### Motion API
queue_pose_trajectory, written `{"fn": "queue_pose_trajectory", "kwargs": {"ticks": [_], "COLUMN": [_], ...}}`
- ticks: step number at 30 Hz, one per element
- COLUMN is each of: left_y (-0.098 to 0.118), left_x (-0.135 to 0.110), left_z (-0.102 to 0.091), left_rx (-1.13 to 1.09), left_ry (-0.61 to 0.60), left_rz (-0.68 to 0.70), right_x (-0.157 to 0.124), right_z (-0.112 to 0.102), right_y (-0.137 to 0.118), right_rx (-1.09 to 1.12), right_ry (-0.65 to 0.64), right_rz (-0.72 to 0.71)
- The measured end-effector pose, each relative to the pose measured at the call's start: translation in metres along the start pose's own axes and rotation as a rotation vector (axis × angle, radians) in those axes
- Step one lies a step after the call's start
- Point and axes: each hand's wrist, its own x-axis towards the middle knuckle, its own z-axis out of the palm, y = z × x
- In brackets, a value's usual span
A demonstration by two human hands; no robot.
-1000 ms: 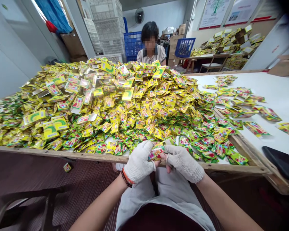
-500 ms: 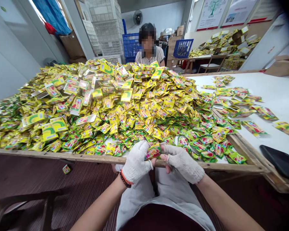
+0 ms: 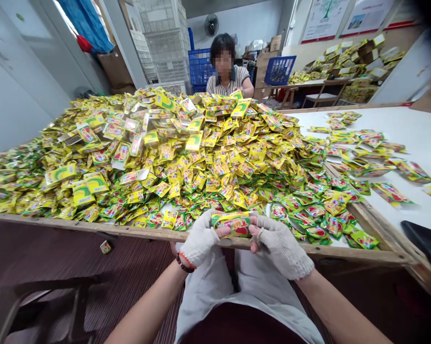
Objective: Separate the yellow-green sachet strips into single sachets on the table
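Note:
Between my two hands, above the table's front edge, is a small yellow, green and red printed box (image 3: 233, 223), its long printed side facing me. My left hand (image 3: 201, 239), in a white fingerless glove, grips its left end with the thumb across the front. At the right end, the gloved fingers of my right hand (image 3: 278, 243) close on the box. Right behind both hands lies a large heap of small yellow and green packets (image 3: 215, 167). Flattened yellow cartons (image 3: 82, 191) lie on the heap's left side.
A wooden rim (image 3: 104, 228) edges the table. More flat cartons (image 3: 391, 193) lie on the white surface at right, near a black phone-like object (image 3: 421, 241). A person (image 3: 230, 81) sits across the heap. A stool (image 3: 54, 296) stands at lower left; one packet (image 3: 105, 247) lies on the floor.
The box has turned so its long printed side shows more fully, and my right hand now grips its end. The person opposite has raised a hand. The view has shifted slightly.

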Motion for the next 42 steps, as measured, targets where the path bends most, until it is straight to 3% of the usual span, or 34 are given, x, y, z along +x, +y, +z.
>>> {"fn": "queue_pose_trajectory", "kwargs": {"ticks": [2,7,12,14,16,19,21,25,27,29,31,33,35,37,40,42], "left_y": [-0.003,-0.007,-0.007,-0.008,-0.009,-0.009,-0.009,-0.008,-0.006,-0.003,-0.001,0.002,0.005,0.008,0.008,0.005], "left_x": [-0.001,-0.004,-0.007,-0.006,-0.004,-0.001,0.000,0.001,0.003,0.006,0.012,0.024,0.041,0.062,0.090,0.099], "left_z": [0.002,0.004,0.005,0.001,-0.003,-0.005,0.000,0.010,0.008,0.001,-0.006,-0.007,0.000,0.012,0.028,0.032], "left_rx": [-0.032,0.097,-0.017,-0.089,-0.125,-0.132,-0.121,0.008,0.122,0.259,0.435,0.660,0.906,1.167,1.496,1.611], "left_ry": [0.002,0.025,0.002,0.039,0.124,0.211,0.172,0.065,0.127,0.190,0.207,0.201,0.210,0.249,0.333,0.331], "left_rz": [0.008,-0.029,-0.064,-0.067,-0.061,-0.049,-0.048,-0.040,0.045,0.133,0.185,0.254,0.351,0.395,0.309,0.264], "right_x": [-0.003,-0.006,-0.006,-0.005,-0.004,-0.001,0.001,0.002,0.002,0.003,0.005,0.010,0.020,0.033,0.054,0.064], "right_z": [-0.004,-0.009,-0.006,-0.009,-0.013,-0.018,-0.016,-0.011,-0.021,-0.041,-0.065,-0.083,-0.088,-0.081,-0.063,-0.057], "right_y": [0.001,0.002,0.006,0.006,0.005,0.001,0.000,-0.001,-0.003,-0.007,-0.013,-0.017,-0.017,-0.009,0.009,0.021], "right_rx": [0.048,0.075,0.115,0.153,0.186,0.091,-0.082,-0.341,-0.233,0.058,0.372,0.511,0.369,-0.034,-0.743,-1.016], "right_ry": [-0.038,-0.311,-0.364,-0.261,-0.076,0.124,0.115,-0.044,-0.028,0.135,0.322,0.400,0.409,0.417,0.389,0.355], "right_rz": [0.025,0.131,0.195,0.148,0.080,0.016,0.009,-0.006,0.010,-0.036,-0.176,-0.300,-0.307,-0.247,-0.213,-0.207]}}
